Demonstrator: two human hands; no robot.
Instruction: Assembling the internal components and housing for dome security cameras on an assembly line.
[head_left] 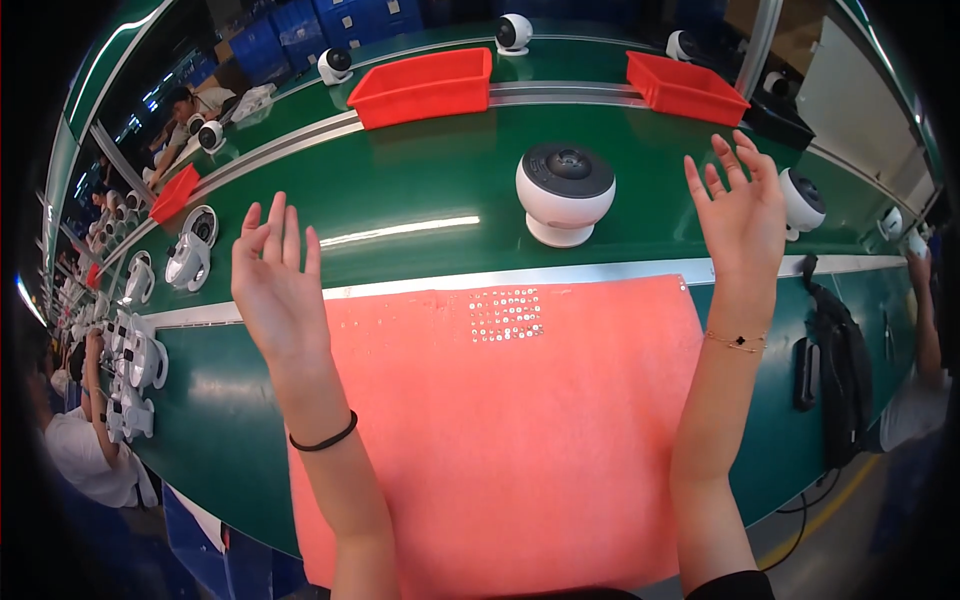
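Your left hand (280, 295) and right hand (742, 218) raised, loosely spread, gripping nothing. Right hand partly covers white round device (804, 202). Tiny pieces (508, 334) on pink mat (530, 450) too small to identify.

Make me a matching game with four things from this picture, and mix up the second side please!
Things:
1. mat
2. tiny shiny pieces
3. big round device
4. left hand

Clues:
A. grouped in rows on something flat
B. raised, fingers up, holding nothing
C. coral pink all over
D. white below, dark on top

Right pairs: 1-C, 2-A, 3-D, 4-B
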